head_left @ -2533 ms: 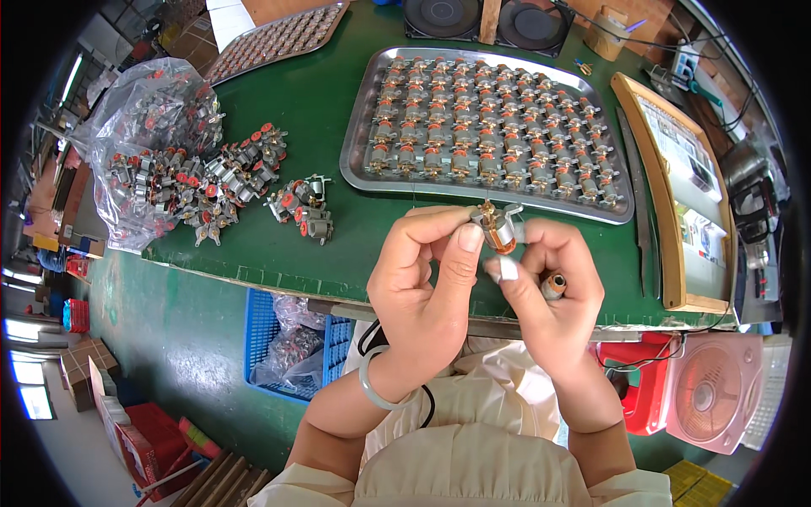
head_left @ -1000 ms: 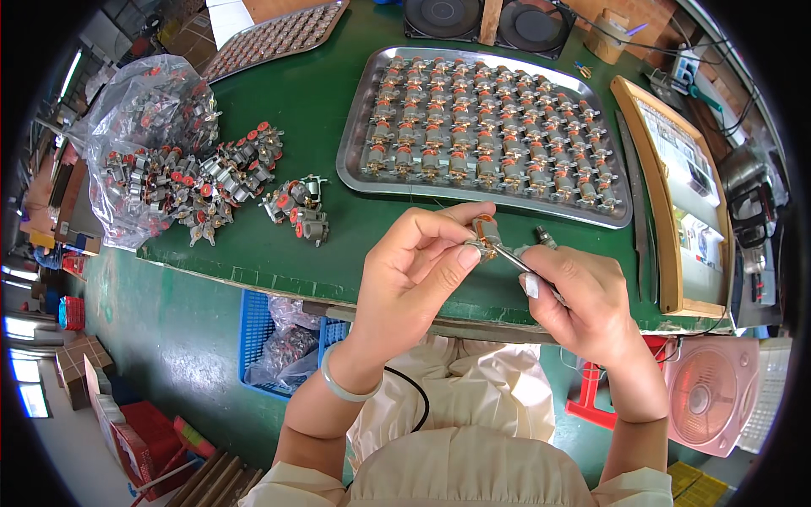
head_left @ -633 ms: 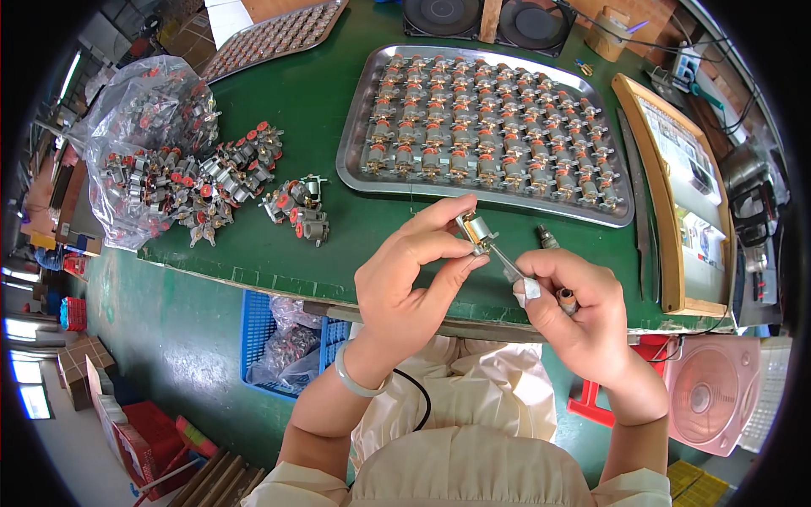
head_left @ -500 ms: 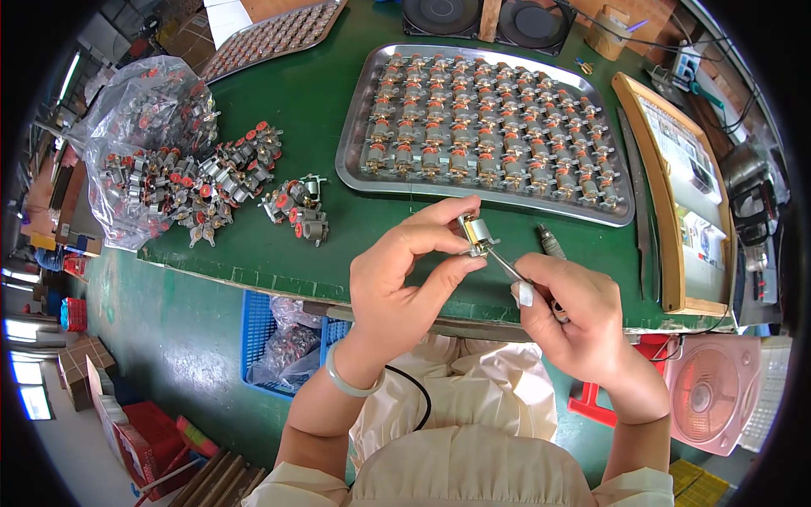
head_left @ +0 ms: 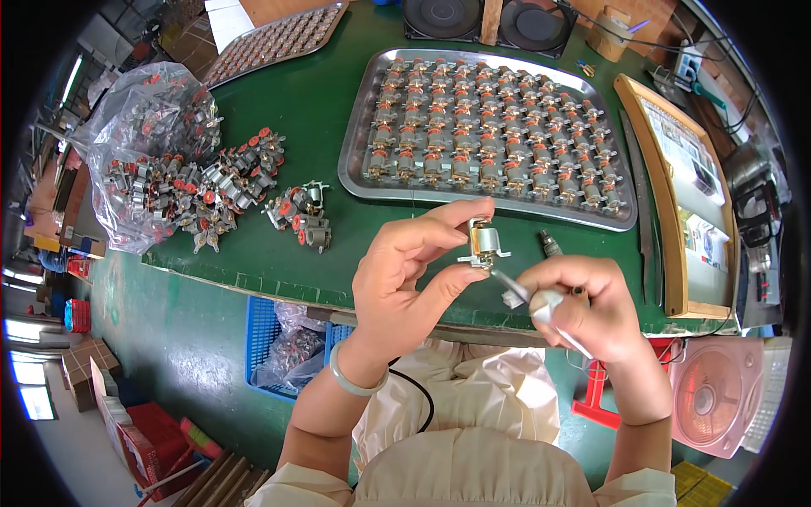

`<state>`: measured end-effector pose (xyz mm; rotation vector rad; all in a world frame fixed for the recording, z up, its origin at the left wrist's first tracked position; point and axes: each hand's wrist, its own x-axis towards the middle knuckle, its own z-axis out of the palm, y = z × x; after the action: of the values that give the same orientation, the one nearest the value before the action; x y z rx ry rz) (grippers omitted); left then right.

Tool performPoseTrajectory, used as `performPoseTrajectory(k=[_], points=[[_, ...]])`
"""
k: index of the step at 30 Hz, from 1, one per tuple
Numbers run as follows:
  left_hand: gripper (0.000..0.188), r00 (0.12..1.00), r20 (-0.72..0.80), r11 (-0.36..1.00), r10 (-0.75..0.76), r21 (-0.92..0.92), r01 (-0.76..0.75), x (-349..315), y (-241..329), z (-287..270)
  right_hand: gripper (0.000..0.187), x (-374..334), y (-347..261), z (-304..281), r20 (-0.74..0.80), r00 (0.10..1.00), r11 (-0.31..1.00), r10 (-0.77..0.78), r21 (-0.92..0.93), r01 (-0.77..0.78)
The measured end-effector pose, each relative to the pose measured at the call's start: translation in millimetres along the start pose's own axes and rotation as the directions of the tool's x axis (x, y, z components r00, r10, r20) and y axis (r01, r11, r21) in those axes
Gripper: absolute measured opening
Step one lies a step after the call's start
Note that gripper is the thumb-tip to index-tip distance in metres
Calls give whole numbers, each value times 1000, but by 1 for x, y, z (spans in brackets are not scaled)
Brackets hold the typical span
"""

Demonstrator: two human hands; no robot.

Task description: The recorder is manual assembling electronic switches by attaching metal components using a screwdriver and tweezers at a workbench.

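Note:
Above the table's front edge, my left hand (head_left: 401, 275) pinches a small silver cylindrical metal part (head_left: 484, 241) with flat ears between thumb and fingers. My right hand (head_left: 583, 308), its fingers curled and a white cover on the thumb, grips metal tweezers (head_left: 574, 342). Their tip end points at the lower end of the part; whether it touches is unclear. Just beyond both hands lies a large metal tray (head_left: 359, 169) with rows of similar parts topped by orange discs. A dark ribbed cylindrical object (head_left: 551, 243) rests between the tray and my right hand.
Loose parts (head_left: 300, 215) lie left of the tray, beside a clear plastic bag (head_left: 106, 127) spilling more. Another filled tray (head_left: 262, 55) stands far left. A wooden-framed board (head_left: 676, 203) borders the right. Below are a blue crate (head_left: 258, 346) and a pink fan (head_left: 710, 393).
My right hand has moved slightly right and down, and the tweezers have swung to show their rear end. The part in my left hand has turned more upright.

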<state>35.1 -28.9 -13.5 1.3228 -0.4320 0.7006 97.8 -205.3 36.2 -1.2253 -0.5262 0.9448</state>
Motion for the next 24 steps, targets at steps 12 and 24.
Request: performPoseTrajectory(k=[12, 24], points=[[33, 1000, 22, 999, -1, 46, 0, -1, -1, 7, 21, 12, -12, 8, 154, 839, 288, -522, -894, 344], [62, 984, -100, 909, -150, 376, 177, 0, 0, 10, 18, 76, -59, -135, 231, 797, -297, -558, -952, 68]])
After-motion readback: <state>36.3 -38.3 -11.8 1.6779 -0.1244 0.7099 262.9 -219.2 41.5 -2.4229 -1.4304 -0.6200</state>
